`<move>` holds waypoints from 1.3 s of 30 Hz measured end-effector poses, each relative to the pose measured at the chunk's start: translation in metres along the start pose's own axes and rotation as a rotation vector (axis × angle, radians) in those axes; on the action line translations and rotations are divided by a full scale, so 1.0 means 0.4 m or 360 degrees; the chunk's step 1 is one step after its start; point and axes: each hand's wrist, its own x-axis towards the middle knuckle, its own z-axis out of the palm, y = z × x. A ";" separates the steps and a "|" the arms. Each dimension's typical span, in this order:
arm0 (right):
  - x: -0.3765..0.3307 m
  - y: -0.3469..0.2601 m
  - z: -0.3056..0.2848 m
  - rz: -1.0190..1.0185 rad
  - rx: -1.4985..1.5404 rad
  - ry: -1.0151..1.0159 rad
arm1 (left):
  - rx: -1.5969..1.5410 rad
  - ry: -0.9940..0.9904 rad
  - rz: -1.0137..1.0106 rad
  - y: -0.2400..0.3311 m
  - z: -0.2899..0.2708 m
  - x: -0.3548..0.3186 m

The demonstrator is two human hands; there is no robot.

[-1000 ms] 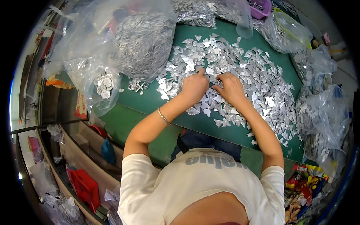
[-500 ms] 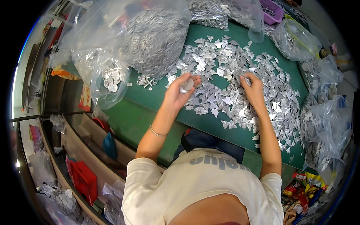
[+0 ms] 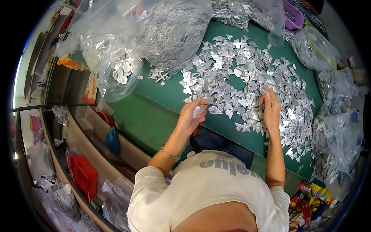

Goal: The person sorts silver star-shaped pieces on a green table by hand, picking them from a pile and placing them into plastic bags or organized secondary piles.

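Small flat silver metal pieces, many of them pointed or winged in outline, lie in a wide spread pile (image 3: 247, 73) on the green tabletop (image 3: 147, 91). My left hand (image 3: 191, 116) is curled at the table's front edge, closed around flat silver metal pieces (image 3: 196, 112) that show between the fingers; how many it holds is hidden. My right hand (image 3: 271, 106) hovers at the middle of the pile. Its index finger reaches out over the pieces, with the thumb apart from it. A small greyish spot shows at its fingers, too small to make out.
A big clear bag of grey metal parts (image 3: 174, 34) stands at the far left, beside a smaller bag of round discs (image 3: 123, 69). More filled bags (image 3: 334, 135) line the right edge. A purple basket (image 3: 293, 16) sits far right. Shelving with a red bin (image 3: 84, 176) is at left.
My left hand has come nearer to me and its fingers have curled over the pieces that lay in its opened palm. My right hand has shifted toward me, its fingers now extended.
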 end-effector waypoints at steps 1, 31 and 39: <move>-0.003 -0.016 0.004 -0.0005 0.0135 0.0089 | -0.0105 0.0027 -0.0040 -0.008 -0.008 0.001; -0.085 0.216 -0.132 -0.0077 -0.0870 0.0949 | 0.2562 0.0124 0.1945 -0.025 0.140 0.117; -0.056 0.143 -0.047 -0.0307 -0.0813 0.0717 | 0.2609 -0.0216 0.1735 -0.100 0.221 0.095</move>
